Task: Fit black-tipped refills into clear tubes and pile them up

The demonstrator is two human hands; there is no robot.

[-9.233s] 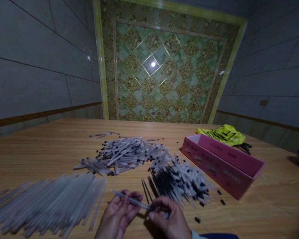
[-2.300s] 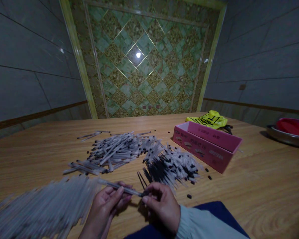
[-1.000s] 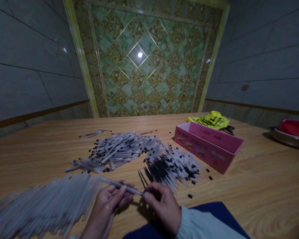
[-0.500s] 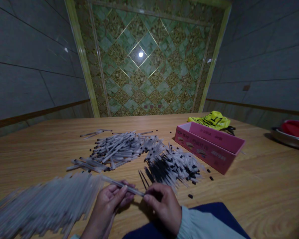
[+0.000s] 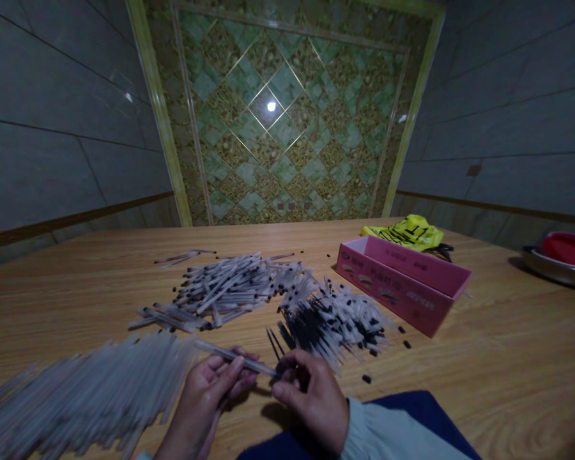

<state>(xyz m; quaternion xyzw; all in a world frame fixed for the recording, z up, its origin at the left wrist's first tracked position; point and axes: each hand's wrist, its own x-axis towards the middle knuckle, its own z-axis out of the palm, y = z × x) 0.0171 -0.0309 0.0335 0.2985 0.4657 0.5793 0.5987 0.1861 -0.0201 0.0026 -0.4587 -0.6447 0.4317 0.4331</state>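
Note:
My left hand point(image 5: 220, 386) is closed around a slim clear plastic tube point(image 5: 220, 349), which slants down to the right. At its right end is my right hand point(image 5: 311, 390), fingers curled and thumb a little below the tube. Whatever those fingertips hold, if anything, is too small and dark to make out. Beyond my right hand lies a pile of thin black pointed sticks point(image 5: 306, 326) mixed with clear pieces and small black plugs point(image 5: 367, 378). To the left, many loose clear tubes point(image 5: 91, 390) lie side by side.
A heap of tubes with dark ends point(image 5: 225, 284) lies mid-table. At the right stand an open pink box point(image 5: 397, 287) and a crumpled yellow bag point(image 5: 407, 231). A metal dish with something red point(image 5: 565, 255) sits at the far right. Dark blue cloth point(image 5: 402, 415) is near me.
My right thumb has dropped slightly away from the tube's end, and the right fingers have shifted a little. The left hand keeps its hold, nearly still.

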